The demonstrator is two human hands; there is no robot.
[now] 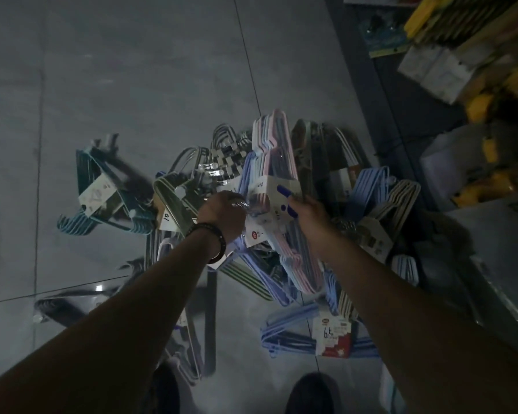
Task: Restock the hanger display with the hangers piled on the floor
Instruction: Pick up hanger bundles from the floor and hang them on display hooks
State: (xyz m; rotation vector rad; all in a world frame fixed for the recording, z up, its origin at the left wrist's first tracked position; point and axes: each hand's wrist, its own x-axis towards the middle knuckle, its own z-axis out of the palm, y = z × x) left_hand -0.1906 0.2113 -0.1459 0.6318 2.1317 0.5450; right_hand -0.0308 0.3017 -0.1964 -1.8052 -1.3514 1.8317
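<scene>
A pile of bundled hangers (pixel 192 204) lies on the grey tiled floor in front of me. Both my hands hold one pastel bundle of pink, blue and white hangers (pixel 274 150) with a white paper sleeve, lifted above the pile. My left hand (pixel 223 216), with a beaded bracelet at the wrist, grips the metal hooks at the bundle's left side. My right hand (pixel 308 212) grips the sleeve from the right. The fingertips of both hands are hidden behind the bundle.
A teal hanger bundle (pixel 102 192) lies at the left, a blue bundle with a red and white label (pixel 317 336) near my feet. Shelving with yellow and white goods (pixel 461 70) stands at the right. Open floor tiles (pixel 117 70) stretch beyond the pile.
</scene>
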